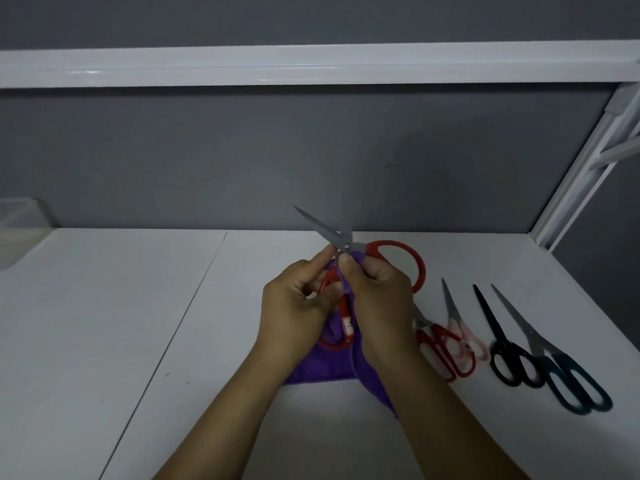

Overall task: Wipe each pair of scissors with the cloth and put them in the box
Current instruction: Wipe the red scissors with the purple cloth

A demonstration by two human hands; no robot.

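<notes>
Large red-handled scissors [398, 252] are held up over the middle of the white table, blades spread and pointing away from me. My left hand [298, 303] grips one red handle loop. My right hand [377, 292] pinches the purple cloth [329, 368] against the scissors near the pivot, and the cloth hangs down under both hands onto the table. At the far left edge stands a translucent box [19, 233], only partly in view.
Several more scissors lie in a row on the table at the right: a small red pair [446, 351], a pink pair [464, 330], a black pair [509, 358] and a dark teal pair [568, 379]. A grey wall and white shelf rail [311, 65] rise behind.
</notes>
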